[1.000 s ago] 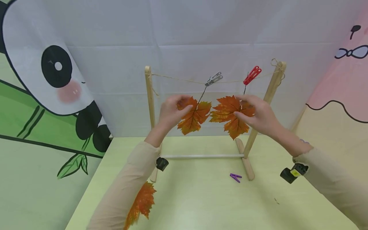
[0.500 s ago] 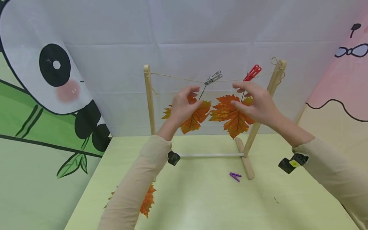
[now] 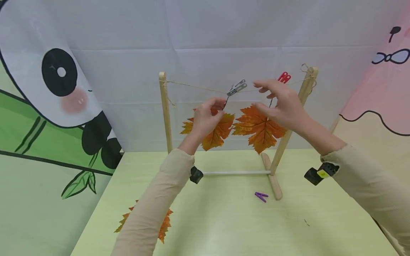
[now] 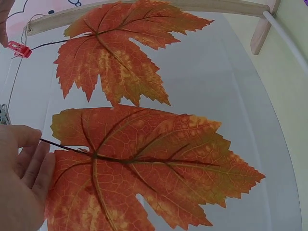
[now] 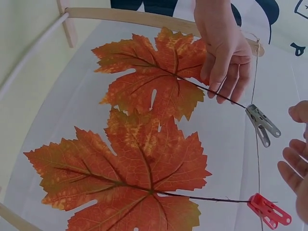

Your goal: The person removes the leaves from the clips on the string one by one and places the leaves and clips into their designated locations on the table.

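Note:
Two orange artificial maple leaves hang by dark stems from a string [image 3: 192,85]. A grey clothespin [image 3: 237,88] clips the left leaf [image 3: 219,133]; a red clothespin [image 5: 269,211] clips the right leaf [image 3: 261,129]. My left hand [image 3: 206,119] pinches the left leaf's stem just below the grey clothespin, as the right wrist view shows. My right hand [image 3: 283,103] is raised between the two clothespins with its fingers apart, holding nothing. In the head view it covers part of the red clothespin and the right leaf's stem.
The string runs between two wooden posts [image 3: 164,110], joined low down by a white rod [image 3: 237,172]. A purple clothespin [image 3: 261,196] lies on the table [image 3: 224,220]. Another maple leaf [image 3: 164,227] lies there, partly behind my left sleeve.
My left hand has moved right and up from the left leaf's edge to its stem. My right hand has left the right leaf and risen leftward towards the grey clothespin.

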A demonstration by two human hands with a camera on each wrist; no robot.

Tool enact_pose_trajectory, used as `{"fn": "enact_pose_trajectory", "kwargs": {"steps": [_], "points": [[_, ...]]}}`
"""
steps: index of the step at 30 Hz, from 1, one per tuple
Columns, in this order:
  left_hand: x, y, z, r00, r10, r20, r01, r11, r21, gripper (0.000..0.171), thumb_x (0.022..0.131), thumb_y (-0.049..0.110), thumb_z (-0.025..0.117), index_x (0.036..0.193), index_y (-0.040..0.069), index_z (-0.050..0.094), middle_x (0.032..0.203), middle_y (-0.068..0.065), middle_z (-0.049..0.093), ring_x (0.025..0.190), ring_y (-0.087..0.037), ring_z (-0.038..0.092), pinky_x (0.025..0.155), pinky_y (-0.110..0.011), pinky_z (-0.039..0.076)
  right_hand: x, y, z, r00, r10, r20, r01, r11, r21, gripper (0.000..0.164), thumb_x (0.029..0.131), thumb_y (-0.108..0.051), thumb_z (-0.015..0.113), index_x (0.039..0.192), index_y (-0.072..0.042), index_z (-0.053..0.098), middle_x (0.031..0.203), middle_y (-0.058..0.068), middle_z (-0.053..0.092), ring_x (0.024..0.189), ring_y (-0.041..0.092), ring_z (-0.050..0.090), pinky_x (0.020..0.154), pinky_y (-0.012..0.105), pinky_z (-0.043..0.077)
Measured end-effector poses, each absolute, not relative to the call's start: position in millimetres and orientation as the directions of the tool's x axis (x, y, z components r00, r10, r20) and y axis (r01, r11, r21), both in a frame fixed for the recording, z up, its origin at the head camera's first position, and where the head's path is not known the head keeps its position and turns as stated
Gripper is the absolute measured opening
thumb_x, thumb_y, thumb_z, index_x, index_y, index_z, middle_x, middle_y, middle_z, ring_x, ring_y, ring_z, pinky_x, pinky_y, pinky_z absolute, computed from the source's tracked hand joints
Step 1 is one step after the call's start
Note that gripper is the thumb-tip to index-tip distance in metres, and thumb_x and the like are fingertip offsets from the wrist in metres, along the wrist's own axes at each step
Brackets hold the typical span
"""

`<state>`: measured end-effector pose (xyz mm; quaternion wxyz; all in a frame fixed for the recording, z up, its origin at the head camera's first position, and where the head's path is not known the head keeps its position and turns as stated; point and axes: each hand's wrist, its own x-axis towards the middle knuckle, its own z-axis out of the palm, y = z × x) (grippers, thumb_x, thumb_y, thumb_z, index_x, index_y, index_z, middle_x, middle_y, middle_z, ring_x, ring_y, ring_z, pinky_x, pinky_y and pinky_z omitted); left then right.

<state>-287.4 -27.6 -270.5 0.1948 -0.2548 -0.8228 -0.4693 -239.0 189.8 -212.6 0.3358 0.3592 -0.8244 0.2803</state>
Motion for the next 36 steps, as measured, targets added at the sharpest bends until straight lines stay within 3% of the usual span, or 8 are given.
{"fn": "enact_pose_trajectory", "kwargs": {"steps": [5, 13, 21, 36], "points": [[-288.0, -26.1, -270.6, -0.786, 0.218, 0.579, 0.609, 0.436, 0.663, 0.024, 0.084, 0.004, 0.063, 0.107, 0.005, 0.062, 0.096, -0.008, 0.065, 0.085, -0.015, 0.06, 0.073, -0.022, 0.049, -244.0, 187.0, -208.0, -0.51, -0.404, 0.76, -0.779, 0.592, -0.209, 0.046, 0.074, 0.0, 0.071, 0.117, 0.003, 0.056, 0.11, 0.015, 0.06, 0.093, 0.022, 0.057, 0.073, 0.018, 0.043], [-287.2, -26.5, -269.7, -0.79, 0.2, 0.58, 0.601, 0.441, 0.666, 0.018, 0.083, 0.005, 0.063, 0.101, 0.005, 0.064, 0.092, -0.008, 0.066, 0.077, -0.017, 0.064, 0.071, -0.022, 0.051, -251.3, 183.3, -204.3, -0.562, -0.383, 0.734, -0.753, 0.604, -0.261, 0.042, 0.079, -0.001, 0.067, 0.119, 0.001, 0.056, 0.113, 0.013, 0.059, 0.095, 0.022, 0.056, 0.077, 0.014, 0.043], [-288.0, -27.5, -271.2, -0.799, 0.207, 0.565, 0.591, 0.441, 0.675, 0.016, 0.083, 0.005, 0.064, 0.099, 0.006, 0.065, 0.09, -0.006, 0.066, 0.076, -0.015, 0.064, 0.071, -0.023, 0.051, -262.7, 178.6, -202.6, -0.574, -0.366, 0.732, -0.752, 0.59, -0.294, 0.04, 0.079, -0.003, 0.067, 0.118, 0.001, 0.058, 0.112, 0.014, 0.059, 0.094, 0.023, 0.056, 0.079, 0.038, 0.049], [-287.1, -29.0, -270.6, -0.805, 0.219, 0.551, 0.582, 0.468, 0.665, 0.016, 0.084, 0.01, 0.064, 0.099, 0.007, 0.065, 0.09, -0.005, 0.066, 0.078, -0.014, 0.064, 0.072, -0.021, 0.051, -282.6, 170.8, -199.5, -0.68, -0.364, 0.636, -0.682, 0.634, -0.366, 0.041, 0.087, -0.014, 0.061, 0.124, 0.001, 0.052, 0.12, 0.017, 0.054, 0.105, 0.027, 0.051, 0.087, 0.041, 0.045]]}}
